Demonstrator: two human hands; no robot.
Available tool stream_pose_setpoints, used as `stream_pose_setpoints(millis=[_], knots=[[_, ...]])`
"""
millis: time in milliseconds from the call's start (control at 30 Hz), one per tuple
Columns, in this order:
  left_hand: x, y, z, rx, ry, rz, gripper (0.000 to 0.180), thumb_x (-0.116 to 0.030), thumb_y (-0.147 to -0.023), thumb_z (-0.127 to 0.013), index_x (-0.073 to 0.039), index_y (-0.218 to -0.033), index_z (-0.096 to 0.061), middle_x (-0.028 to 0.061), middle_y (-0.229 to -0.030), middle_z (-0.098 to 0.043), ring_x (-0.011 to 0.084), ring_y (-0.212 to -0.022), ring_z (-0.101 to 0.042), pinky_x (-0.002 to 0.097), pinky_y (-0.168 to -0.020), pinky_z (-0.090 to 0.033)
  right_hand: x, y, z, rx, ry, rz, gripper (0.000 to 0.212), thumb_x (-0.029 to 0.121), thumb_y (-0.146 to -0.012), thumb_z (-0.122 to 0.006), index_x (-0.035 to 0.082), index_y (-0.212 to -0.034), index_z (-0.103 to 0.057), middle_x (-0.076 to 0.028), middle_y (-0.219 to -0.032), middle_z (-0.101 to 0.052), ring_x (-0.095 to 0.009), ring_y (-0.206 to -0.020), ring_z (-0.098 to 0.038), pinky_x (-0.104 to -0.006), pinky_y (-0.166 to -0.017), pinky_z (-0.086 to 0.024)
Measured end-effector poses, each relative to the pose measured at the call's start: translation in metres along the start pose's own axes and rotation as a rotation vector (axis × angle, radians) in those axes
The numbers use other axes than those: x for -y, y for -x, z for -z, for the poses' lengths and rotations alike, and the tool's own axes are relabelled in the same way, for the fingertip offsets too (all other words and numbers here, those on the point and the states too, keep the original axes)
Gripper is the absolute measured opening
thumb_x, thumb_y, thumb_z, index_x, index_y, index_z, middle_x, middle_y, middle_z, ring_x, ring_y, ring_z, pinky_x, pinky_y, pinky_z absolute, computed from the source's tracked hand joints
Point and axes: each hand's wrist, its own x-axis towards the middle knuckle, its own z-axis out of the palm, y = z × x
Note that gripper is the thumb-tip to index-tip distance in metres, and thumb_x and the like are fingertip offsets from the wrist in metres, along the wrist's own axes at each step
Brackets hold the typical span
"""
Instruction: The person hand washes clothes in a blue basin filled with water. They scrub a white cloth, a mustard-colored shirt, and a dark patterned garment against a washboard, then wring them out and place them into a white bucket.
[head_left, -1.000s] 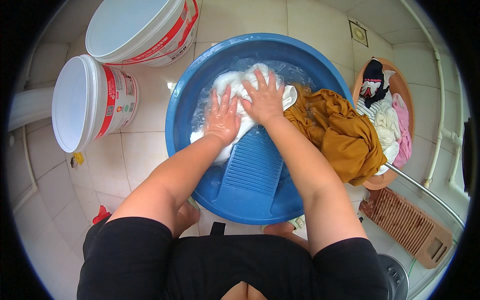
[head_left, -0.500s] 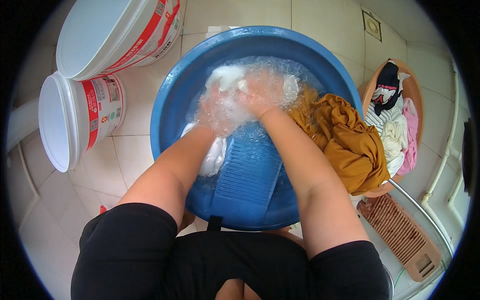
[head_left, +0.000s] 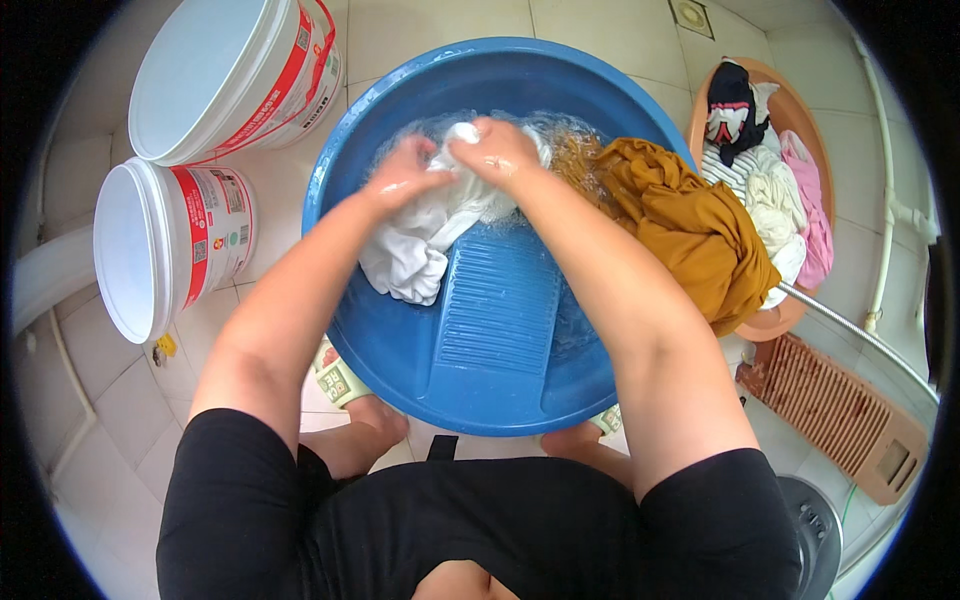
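A wet white garment [head_left: 405,258] is bunched up in the blue basin [head_left: 400,385], partly raised from the foamy water and partly trailing beside the ridged washboard [head_left: 500,300] moulded into it. Over its left side, my left hand [head_left: 408,178] curls loosely around the cloth, thumb toward the right. My right hand [head_left: 495,155] grips a bunched fold of the same garment, its fingers closed. To the right, a mustard-brown cloth [head_left: 690,230] lies half in the water and hangs over the basin's rim.
Two white buckets with red bands, an upper one [head_left: 285,110] and a lower one [head_left: 215,225], lie tipped at the left. An orange tub [head_left: 815,150] of clothes stands right, near a brown washboard [head_left: 835,415] and a metal hose [head_left: 850,335].
Both hands have risen out of the splashing water, bringing the white garment partly up. The splashing has eased. The view has shifted slightly, showing my feet beside the basin.
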Motion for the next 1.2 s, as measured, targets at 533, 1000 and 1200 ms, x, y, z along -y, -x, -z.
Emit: stream_pose_setpoints(millis=[533,1000,1200], knots=[[-0.051,0.149,-0.067,0.051,-0.131,-0.661,0.034,-0.03,-0.077,-0.066,-0.003,-0.098,-0.06,0.0228,-0.111,-0.054,0.0374,-0.1,-0.053,0.0414,-0.089,-0.041,-0.1,0.204,-0.053,-0.282,-0.306,0.281,0.031,0.032,-0.072,-0.067,0.007,-0.09,-0.063,-0.026,-0.132,-0.038,-0.042,-0.12,-0.039,-0.0425,-0.102,-0.033],[-0.038,0.082,-0.091,-0.119,-0.2,-0.495,0.025,-0.027,-0.08,-0.056,-0.006,-0.093,-0.062,0.0189,-0.121,-0.051,0.0374,-0.103,-0.05,0.045,-0.089,-0.039,-0.086,0.158,-0.066,-0.465,0.041,0.156,0.045,0.035,-0.063,-0.068,0.011,-0.099,-0.056,-0.015,-0.123,-0.047,-0.034,-0.115,-0.042,-0.0485,-0.092,-0.036],[-0.036,0.152,-0.086,0.013,-0.329,-0.81,0.014,-0.02,-0.074,-0.059,-0.007,-0.077,-0.058,0.0144,-0.093,-0.057,0.0349,-0.082,-0.053,0.0452,-0.07,-0.041,-0.09,0.212,-0.079,-0.331,0.143,0.672,0.037,0.035,-0.054,-0.071,0.015,-0.084,-0.061,-0.011,-0.097,-0.054,-0.031,-0.092,-0.051,-0.0455,-0.078,-0.039]])
